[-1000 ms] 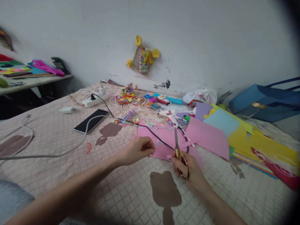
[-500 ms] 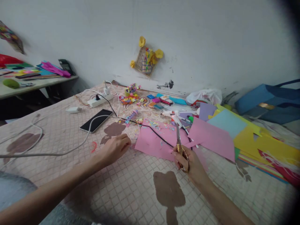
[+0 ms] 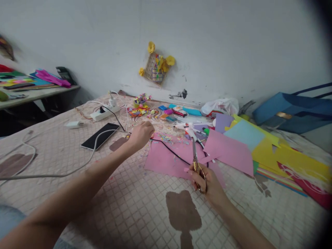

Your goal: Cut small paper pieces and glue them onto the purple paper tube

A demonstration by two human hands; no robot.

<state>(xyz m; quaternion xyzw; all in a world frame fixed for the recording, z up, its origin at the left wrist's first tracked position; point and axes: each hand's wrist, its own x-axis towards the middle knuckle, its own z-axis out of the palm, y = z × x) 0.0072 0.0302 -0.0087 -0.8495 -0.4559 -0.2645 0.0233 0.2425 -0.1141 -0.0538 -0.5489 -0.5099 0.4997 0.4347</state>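
Observation:
My right hand (image 3: 207,181) is wrapped round the gold handles of a pair of scissors (image 3: 195,160). Their blades point away from me, and a small pink paper piece (image 3: 186,169) shows at the thumb. My left hand (image 3: 142,134) is closed, its fingers curled down at the far left corner of a pink sheet (image 3: 166,155). What it holds, if anything, is hidden. Small paper scraps (image 3: 167,138) lie scattered on the sheet, and a black cord (image 3: 171,151) runs across it. Just beyond the scissors' tips is a white glue gun (image 3: 188,128).
Left of the left hand lie a phone (image 3: 100,136), a white cable (image 3: 64,175) and a power strip (image 3: 105,113). Coloured paper sheets (image 3: 261,148) spread out on the right, near a blue bag (image 3: 303,110). A small pot of paper flowers (image 3: 141,100) stands at the back.
My left hand has moved forward and right, over the spot where a lilac stick-like item lay. The right hand keeps the scissors in nearly the same place. The view has shifted slightly.

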